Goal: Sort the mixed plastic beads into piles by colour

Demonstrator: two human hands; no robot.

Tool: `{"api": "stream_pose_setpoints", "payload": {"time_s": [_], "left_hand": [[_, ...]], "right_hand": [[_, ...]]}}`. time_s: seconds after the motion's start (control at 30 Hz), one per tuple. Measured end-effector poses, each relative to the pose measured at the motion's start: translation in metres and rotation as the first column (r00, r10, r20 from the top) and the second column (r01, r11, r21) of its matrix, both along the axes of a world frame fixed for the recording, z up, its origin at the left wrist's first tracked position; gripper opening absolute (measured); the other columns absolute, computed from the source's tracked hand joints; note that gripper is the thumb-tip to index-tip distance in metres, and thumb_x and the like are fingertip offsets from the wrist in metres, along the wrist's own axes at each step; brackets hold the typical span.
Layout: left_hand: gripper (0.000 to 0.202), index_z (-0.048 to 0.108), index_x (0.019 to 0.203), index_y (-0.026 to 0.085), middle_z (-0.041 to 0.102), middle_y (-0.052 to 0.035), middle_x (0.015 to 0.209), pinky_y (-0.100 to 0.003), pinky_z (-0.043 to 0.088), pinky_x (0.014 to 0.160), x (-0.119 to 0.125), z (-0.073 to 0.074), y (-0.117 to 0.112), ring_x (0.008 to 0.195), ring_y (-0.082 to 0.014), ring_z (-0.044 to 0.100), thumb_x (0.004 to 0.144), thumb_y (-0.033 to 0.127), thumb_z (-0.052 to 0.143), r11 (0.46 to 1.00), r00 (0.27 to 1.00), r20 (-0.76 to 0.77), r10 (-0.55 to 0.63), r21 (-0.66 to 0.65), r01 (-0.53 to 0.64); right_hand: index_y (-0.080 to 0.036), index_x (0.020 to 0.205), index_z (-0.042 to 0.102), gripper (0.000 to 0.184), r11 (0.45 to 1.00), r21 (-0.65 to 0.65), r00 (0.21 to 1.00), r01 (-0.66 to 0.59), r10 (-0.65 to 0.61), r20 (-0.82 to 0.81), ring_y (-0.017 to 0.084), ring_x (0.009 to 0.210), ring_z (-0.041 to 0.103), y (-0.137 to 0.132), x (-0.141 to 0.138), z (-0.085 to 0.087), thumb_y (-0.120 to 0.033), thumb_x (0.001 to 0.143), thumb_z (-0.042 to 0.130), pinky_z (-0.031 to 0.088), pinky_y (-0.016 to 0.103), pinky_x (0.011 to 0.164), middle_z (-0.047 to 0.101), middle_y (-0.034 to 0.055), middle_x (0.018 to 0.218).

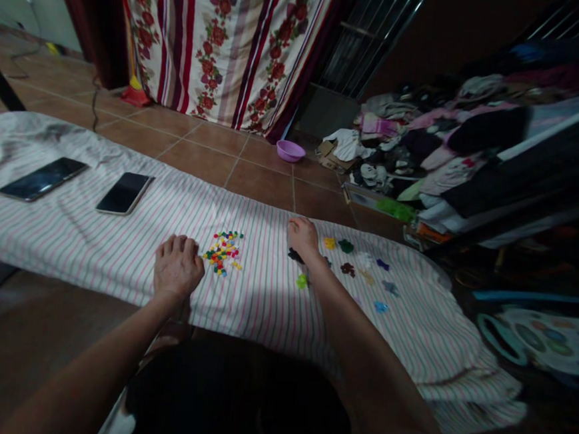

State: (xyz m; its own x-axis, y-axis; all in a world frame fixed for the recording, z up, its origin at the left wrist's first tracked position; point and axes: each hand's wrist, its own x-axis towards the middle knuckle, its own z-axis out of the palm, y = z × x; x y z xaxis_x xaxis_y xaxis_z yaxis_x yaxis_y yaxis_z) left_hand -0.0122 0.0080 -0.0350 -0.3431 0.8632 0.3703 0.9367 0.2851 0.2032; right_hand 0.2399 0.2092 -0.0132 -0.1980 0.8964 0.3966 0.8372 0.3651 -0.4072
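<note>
My left hand (179, 266) lies flat on the striped cloth (257, 301), fingers stretched out, just left of a mixed heap of small coloured cubes (223, 253). Further right, my right hand (304, 237) has its fingers bent together over the cloth; whatever they may hold is hidden. Beneath it, a small black pile (295, 255) is partly covered. Near that wrist are a lime green pile (301, 281), a yellow pile (329, 243) and a dark green pile (346, 246). Beyond lie a brown pile (348, 269), a white pile (365, 259) and a blue pile (380, 307).
A tablet (44, 179) and a phone (124, 193) lie on the cloth at left. A purple basin (290, 151) stands on the tiled floor before a flowered curtain (227, 45). Clothes (426, 134) are heaped at right, near a baby walker (550, 338).
</note>
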Motion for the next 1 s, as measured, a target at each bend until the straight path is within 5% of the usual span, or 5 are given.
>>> {"api": "stream_pose_setpoints", "payload": {"time_s": [0.2, 0.47, 0.67, 1.0], "left_hand": [[0.021, 0.059, 0.097, 0.019, 0.061, -0.0123, 0.105, -0.043, 0.036, 0.091, 0.0, -0.001, 0.001, 0.11, -0.0306, 0.051, 0.083, 0.024, 0.045, 1.0, 1.0, -0.002, 0.014, 0.0, -0.014], [0.022, 0.059, 0.097, 0.019, 0.061, -0.012, 0.105, -0.043, 0.035, 0.09, -0.001, -0.002, 0.001, 0.109, -0.03, 0.05, 0.084, 0.024, 0.043, 1.0, 1.0, 0.006, 0.005, 0.0, -0.005], [0.021, 0.059, 0.097, 0.019, 0.061, -0.0122, 0.105, -0.043, 0.035, 0.089, 0.0, 0.0, 0.001, 0.107, -0.0302, 0.05, 0.083, 0.023, 0.043, 1.0, 1.0, 0.017, 0.001, -0.008, -0.001], [0.023, 0.06, 0.098, 0.019, 0.061, -0.0125, 0.105, -0.044, 0.035, 0.089, 0.0, 0.001, 0.001, 0.108, -0.0302, 0.05, 0.084, 0.023, 0.043, 1.0, 1.0, 0.023, 0.001, -0.013, -0.001]], "right_hand": [[-0.02, 0.092, 0.071, 0.022, 0.959, -0.037, 0.953, -0.281, 0.274, -0.128, 0.016, 0.081, 0.059, -0.053, -0.045, -0.001, -0.015, 0.08, 0.053, 0.047, 0.028, 0.08, 0.066, 0.0033, 0.09], [-0.022, 0.097, 0.071, 0.021, 0.768, -0.117, 0.777, -0.629, 0.621, -0.101, 0.015, 0.09, 0.06, -0.118, -0.086, -0.007, -0.011, 0.087, 0.056, 0.047, 0.027, 0.082, 0.063, 0.0024, 0.093], [-0.023, 0.105, 0.07, 0.028, 0.776, -0.174, 0.783, -0.606, 0.621, 0.043, 0.018, 0.099, 0.059, -0.127, -0.096, -0.018, -0.009, 0.091, 0.052, 0.047, 0.031, 0.09, 0.064, 0.0047, 0.1], [-0.023, 0.105, 0.07, 0.024, 0.816, -0.097, 0.817, -0.57, 0.575, 0.036, 0.019, 0.101, 0.058, -0.125, -0.098, -0.029, -0.01, 0.09, 0.055, 0.047, 0.034, 0.093, 0.064, 0.0059, 0.102]]}}
